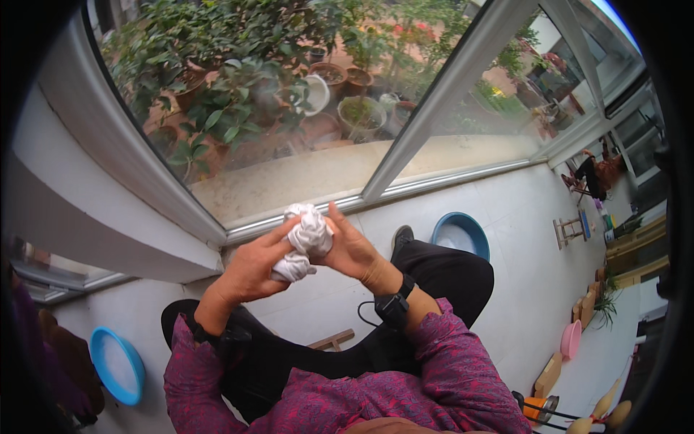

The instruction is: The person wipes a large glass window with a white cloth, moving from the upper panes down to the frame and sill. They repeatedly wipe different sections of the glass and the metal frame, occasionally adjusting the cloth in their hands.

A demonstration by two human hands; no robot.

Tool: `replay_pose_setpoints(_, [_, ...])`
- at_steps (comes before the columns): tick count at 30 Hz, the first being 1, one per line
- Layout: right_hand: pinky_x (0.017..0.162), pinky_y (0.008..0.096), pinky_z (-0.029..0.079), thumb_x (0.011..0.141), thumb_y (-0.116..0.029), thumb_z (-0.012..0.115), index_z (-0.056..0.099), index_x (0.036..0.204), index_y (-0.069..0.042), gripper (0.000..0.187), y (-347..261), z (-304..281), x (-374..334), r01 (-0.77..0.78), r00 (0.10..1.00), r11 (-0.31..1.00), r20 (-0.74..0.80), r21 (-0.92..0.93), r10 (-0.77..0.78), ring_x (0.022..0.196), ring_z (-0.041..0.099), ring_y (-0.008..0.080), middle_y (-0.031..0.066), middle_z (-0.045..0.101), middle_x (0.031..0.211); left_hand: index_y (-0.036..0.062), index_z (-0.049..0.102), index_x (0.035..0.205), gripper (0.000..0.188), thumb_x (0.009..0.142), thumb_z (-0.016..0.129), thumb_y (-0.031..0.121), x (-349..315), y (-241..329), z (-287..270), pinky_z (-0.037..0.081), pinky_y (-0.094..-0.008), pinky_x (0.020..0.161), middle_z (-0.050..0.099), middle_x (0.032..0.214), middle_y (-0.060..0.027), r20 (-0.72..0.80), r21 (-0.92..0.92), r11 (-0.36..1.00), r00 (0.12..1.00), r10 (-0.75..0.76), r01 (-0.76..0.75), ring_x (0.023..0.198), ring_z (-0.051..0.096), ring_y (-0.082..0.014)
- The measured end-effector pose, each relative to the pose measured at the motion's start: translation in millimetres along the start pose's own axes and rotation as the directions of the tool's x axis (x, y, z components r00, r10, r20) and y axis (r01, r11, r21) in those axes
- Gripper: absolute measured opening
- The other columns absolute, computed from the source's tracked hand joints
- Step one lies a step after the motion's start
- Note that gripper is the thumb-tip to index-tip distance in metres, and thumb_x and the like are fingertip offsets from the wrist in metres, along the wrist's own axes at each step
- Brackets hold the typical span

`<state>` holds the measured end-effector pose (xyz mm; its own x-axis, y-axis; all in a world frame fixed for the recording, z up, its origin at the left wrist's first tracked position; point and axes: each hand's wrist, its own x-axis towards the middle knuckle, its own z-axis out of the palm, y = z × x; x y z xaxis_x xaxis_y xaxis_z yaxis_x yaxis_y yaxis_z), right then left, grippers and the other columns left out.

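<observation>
Left hand (249,271): closed around the lower end of a twisted white cloth (303,242), fingers wrapped over it, thumb side up.
Right hand (350,249): clasps the upper end of the same cloth, palm turned toward the left hand, fingers extended along the bundle.
White cloth: wrung into a tight knotted roll, held between both hands in the air, above the knees and just in front of the window sill; touching nothing else.
Wrists: a dark band on the right wrist (394,304) with a thin cable hanging below it; a dark band on the left wrist (217,334), half hidden by the patterned purple sleeve (455,362).
Edge ahead of the hands: the white window frame (303,213) runs just beyond the fingertips; a slanted mullion (434,108) rises beyond the right hand.
Beyond the glass: potted plants (253,94) on an outer ledge.
Below the hands: dark trousers (434,271) and pale tiled floor (535,246).
Open room: bare floor to the right of the right hand up to a blue basin (463,235); a second blue basin (116,365) lies well to the left of the left hand.
Far right: a small wooden stool (571,231), well apart from the hands.
</observation>
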<state>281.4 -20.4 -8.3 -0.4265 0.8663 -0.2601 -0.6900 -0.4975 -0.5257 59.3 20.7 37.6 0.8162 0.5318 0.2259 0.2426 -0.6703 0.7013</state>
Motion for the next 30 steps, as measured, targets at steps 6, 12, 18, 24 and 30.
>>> replay_pose_setpoints(6, [0.096,0.0318,0.048,0.093,-0.016,0.069,0.041,0.138,-0.005,0.054,14.6,6.0,-3.8,0.181,0.967,0.956,-0.133,-0.232,-0.216,0.112,0.056,0.0165,0.0065,0.055,0.121,0.0117,0.06,0.112,0.044,0.07,0.073,0.014,4.1,5.7,18.4,0.054,-0.0423,0.081,0.041,0.152,-0.0076,0.177,0.182,0.981,0.983,0.037,-0.069,0.105,0.061,-0.0335])
replay_pose_setpoints(12, [0.089,0.0267,0.052,0.092,-0.01,0.069,0.049,0.133,-0.002,0.046,-9.9,-5.7,-0.6,0.323,0.917,0.911,-0.151,-0.258,-0.368,0.105,0.062,0.0141,0.0059,0.062,0.118,0.022,0.059,0.133,0.07,0.066,0.075,0.012,6.2,6.7,15.3,0.053,-0.039,0.088,0.028,0.159,-0.0154,0.154,-0.032,0.999,0.988,-0.01,0.015,0.114,0.062,-0.0341])
replay_pose_setpoints(18, [0.098,0.0293,0.046,0.09,-0.003,0.067,0.051,0.135,-0.001,0.048,-172.4,26.3,7.2,0.655,0.171,0.053,0.079,-0.754,-0.982,0.114,0.056,0.0161,0.0079,0.058,0.127,0.017,0.061,0.13,0.066,0.067,0.073,0.007,6.7,5.6,12.8,0.05,-0.0362,0.094,0.045,0.147,-0.0137,0.026,-0.194,0.981,0.999,-0.023,0.027,0.117,0.06,-0.0331])
replay_pose_setpoints(24, [0.101,0.0367,0.042,0.076,0.01,0.063,0.059,0.129,-0.005,0.055,-330.1,87.6,23.2,-0.068,-0.386,-0.825,0.777,-0.562,-0.497,0.121,0.052,0.0314,0.0141,0.057,0.124,0.0139,0.062,0.127,0.061,0.067,0.071,0.007,8.2,1.4,8.4,0.049,-0.0381,0.096,0.06,0.129,-0.0129,0.067,-0.141,0.988,0.996,-0.058,0.067,0.115,0.059,-0.0341])
replay_pose_setpoints(30, [0.102,0.0415,0.042,0.073,0.013,0.064,0.061,0.127,-0.012,0.059,-269.9,-24.9,73.8,-0.049,-0.27,-0.787,0.767,-0.614,-0.582,0.121,0.05,0.0332,0.0109,0.056,0.127,0.0116,0.062,0.127,0.065,0.063,0.071,0.002,12.1,-2.0,7.3,0.049,-0.0382,0.095,0.06,0.128,-0.0151,0.136,-0.163,0.98,0.986,-0.092,0.114,0.114,0.06,-0.0351])
